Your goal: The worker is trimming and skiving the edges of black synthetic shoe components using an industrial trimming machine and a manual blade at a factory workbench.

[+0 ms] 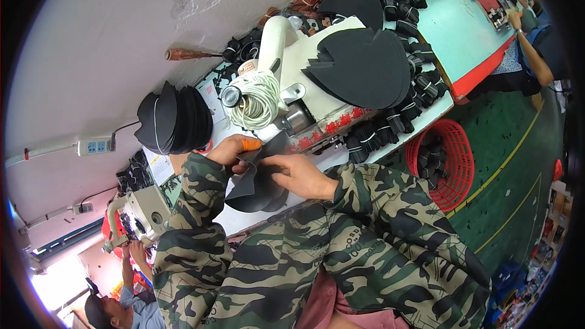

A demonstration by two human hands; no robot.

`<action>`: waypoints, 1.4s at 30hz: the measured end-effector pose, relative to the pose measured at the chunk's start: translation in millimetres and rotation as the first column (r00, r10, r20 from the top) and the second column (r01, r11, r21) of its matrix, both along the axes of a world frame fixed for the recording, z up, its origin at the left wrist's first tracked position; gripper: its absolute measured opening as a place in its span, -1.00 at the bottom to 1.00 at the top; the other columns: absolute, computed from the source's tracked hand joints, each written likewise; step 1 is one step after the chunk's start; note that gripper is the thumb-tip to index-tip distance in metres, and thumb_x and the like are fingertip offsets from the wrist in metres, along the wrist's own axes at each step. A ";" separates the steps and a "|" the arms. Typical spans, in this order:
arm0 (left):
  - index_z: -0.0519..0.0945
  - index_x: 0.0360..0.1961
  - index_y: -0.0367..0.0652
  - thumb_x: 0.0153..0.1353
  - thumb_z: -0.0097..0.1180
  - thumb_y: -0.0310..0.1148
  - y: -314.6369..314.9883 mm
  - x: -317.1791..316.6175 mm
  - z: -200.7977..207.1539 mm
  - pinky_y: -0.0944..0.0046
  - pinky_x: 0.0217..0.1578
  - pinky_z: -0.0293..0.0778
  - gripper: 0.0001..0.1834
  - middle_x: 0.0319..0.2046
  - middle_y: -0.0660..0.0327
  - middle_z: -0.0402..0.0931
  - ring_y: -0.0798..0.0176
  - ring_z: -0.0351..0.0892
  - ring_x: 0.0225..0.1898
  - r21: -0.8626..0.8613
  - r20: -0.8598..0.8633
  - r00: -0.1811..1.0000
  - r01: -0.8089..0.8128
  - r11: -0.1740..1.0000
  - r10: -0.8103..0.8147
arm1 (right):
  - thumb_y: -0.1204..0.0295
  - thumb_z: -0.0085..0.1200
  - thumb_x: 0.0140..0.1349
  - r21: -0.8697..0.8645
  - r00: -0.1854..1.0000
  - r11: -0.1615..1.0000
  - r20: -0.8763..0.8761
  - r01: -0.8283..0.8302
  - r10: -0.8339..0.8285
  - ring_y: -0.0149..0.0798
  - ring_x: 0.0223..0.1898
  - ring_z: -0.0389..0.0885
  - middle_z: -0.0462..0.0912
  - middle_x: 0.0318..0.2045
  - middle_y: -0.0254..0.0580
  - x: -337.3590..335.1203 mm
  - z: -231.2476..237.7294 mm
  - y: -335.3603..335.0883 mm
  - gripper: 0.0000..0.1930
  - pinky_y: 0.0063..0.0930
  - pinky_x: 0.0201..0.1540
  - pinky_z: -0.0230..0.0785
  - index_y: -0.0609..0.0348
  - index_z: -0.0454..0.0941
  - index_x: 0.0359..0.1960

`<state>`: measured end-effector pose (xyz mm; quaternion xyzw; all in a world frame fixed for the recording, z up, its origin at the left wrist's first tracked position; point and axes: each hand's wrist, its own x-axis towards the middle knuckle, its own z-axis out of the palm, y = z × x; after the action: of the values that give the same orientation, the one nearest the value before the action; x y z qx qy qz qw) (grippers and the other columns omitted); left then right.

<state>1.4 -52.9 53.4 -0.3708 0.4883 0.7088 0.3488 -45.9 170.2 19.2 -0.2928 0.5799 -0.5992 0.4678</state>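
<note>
My left hand (234, 151), with an orange cover on one finger, grips the upper edge of some dark, curved sheet pieces (259, 187). The fingers of my right hand (304, 176) close on the same pieces from the right, its fingertips partly hidden by a raised flap. These pieces overlap low over the table edge, in front of a white sewing machine (277, 45). A coil of whitish cord (256, 102) hangs at the machine's head. On the machine's bed lies a fanned stack of black, rounded, notched pieces (365, 70).
A tied stack of black pieces (177, 120) stands at left. Small black bundles (420, 85) line the table's right side. A red basket (468, 164) holding dark bundles stands on the green floor. Co-workers' hands (515, 20) work at machines at far right and lower left.
</note>
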 end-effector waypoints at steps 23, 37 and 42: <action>0.23 0.26 -0.32 0.49 -0.26 -0.20 87.6 17.0 -6.6 0.46 -0.67 0.41 -0.52 -0.21 0.01 0.60 0.25 0.65 -0.57 -0.071 -0.378 0.919 0.088 0.994 -0.108 | 0.59 0.08 0.15 -0.030 0.723 0.879 -0.557 0.475 -0.410 -0.20 -0.33 0.68 0.69 -0.30 -0.03 -90.6 59.0 96.3 -0.74 -0.44 -0.23 0.47 0.22 0.63 -0.10; 0.53 -0.20 -0.41 0.35 -0.14 -0.41 91.6 -11.7 -5.6 0.34 -0.77 0.32 -0.74 -0.74 0.15 0.46 0.32 0.40 -0.81 -0.617 -0.234 0.941 0.051 0.785 -0.245 | 0.57 0.02 0.11 -0.074 0.660 0.934 -0.688 0.351 -0.302 0.11 -0.33 0.62 0.64 -0.35 0.11 -100.0 71.0 67.7 -0.73 -0.14 -0.25 0.47 0.29 0.56 -0.12; 0.61 -0.27 -0.33 0.20 -0.04 -0.43 84.9 -11.1 -2.4 0.17 -0.57 0.45 -0.78 -0.71 0.05 0.52 0.10 0.53 -0.72 -0.757 -0.141 0.939 0.101 0.645 -0.313 | 0.55 0.03 0.12 0.007 0.670 0.957 -0.716 0.289 -0.197 0.10 -0.33 0.61 0.62 -0.39 0.10 -80.4 61.5 67.7 -0.73 -0.15 -0.23 0.46 0.26 0.56 -0.11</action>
<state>-9.7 32.0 51.0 -0.3253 0.8137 0.4466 0.1807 -126.3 237.8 80.6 -0.3917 0.7834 -0.4614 0.1414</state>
